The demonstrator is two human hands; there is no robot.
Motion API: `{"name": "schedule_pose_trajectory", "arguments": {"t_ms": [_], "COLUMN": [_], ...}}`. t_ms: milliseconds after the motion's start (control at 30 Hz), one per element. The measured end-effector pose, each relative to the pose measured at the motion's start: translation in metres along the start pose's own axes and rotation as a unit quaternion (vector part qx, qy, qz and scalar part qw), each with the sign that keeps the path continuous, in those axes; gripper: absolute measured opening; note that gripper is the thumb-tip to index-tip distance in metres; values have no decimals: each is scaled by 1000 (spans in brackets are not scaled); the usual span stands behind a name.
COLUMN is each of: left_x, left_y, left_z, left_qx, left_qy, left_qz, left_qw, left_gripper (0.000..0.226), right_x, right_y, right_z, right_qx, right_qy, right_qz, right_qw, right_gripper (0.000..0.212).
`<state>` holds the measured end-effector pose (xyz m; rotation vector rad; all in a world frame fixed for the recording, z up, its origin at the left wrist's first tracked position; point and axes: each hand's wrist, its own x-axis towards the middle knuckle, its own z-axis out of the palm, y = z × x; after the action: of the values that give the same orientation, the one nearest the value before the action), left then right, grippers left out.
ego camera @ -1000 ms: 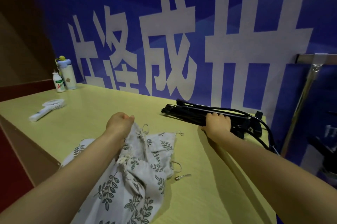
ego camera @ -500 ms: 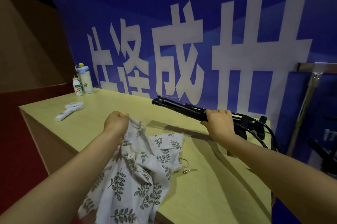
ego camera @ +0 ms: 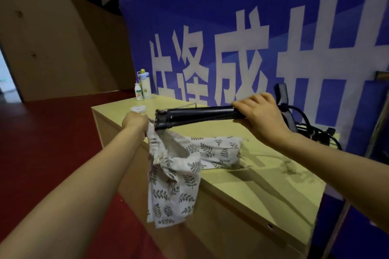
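Note:
My right hand point(ego camera: 260, 118) grips a folded black tripod point(ego camera: 195, 116) and holds it level in the air above the pale wooden table point(ego camera: 269, 183). Its leg tips point left, toward my left hand point(ego camera: 135, 120). That hand grips the top edge of a white cloth bag with a leaf print point(ego camera: 174, 176), lifted off the table. Part of the bag hangs over the table's front edge and part lies on the tabletop. The tripod's leg tips sit right at the bag's raised mouth.
A small white bottle point(ego camera: 138, 92) and a taller bottle with a blue cap point(ego camera: 145, 85) stand at the table's far left corner. A white round object point(ego camera: 137, 109) lies near them. Black cables and a stand point(ego camera: 305, 123) sit at the right, against the blue banner point(ego camera: 231, 27).
My right hand has lifted the tripod off the table and swung it left toward the bag. My left hand has raised the bag's edge, so the bag now hangs over the table's front.

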<state>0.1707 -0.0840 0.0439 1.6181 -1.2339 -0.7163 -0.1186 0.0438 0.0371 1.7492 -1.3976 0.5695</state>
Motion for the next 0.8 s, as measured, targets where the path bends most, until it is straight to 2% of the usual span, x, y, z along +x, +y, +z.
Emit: {"name": "schedule_pose_trajectory", "arguments": {"t_ms": [133,233,300,400,600,733,800], "left_x": [-4,-13,-19,-29,-49,-56,-60], "left_y": [4,8,11,17,30,30,31], "left_z": [-23,-34,-37,-33,-17,-14,-10], "left_qx": [60,50,37,13,39,73,39], "left_qy": [40,35,23,-6,-94,-63,-47], "left_qz": [37,49,63,103,200,234,230], "left_qw": [997,997,997,995,974,967,971], "left_gripper": [28,24,17,29,32,17,16], "right_x": [5,7,10,17,45,66,76], "right_y": [-12,-15,-18,-30,-72,-92,-101], "right_z": [-17,-25,-29,-29,-32,-32,-37], "right_qx": [-29,-47,-61,-77,-114,-133,-136], "right_qy": [44,41,34,30,72,83,85], "right_qz": [-73,-98,-117,-158,-201,-213,-213], "right_qw": [996,993,991,984,970,964,964], "right_gripper": [42,42,40,34,23,17,11]}}
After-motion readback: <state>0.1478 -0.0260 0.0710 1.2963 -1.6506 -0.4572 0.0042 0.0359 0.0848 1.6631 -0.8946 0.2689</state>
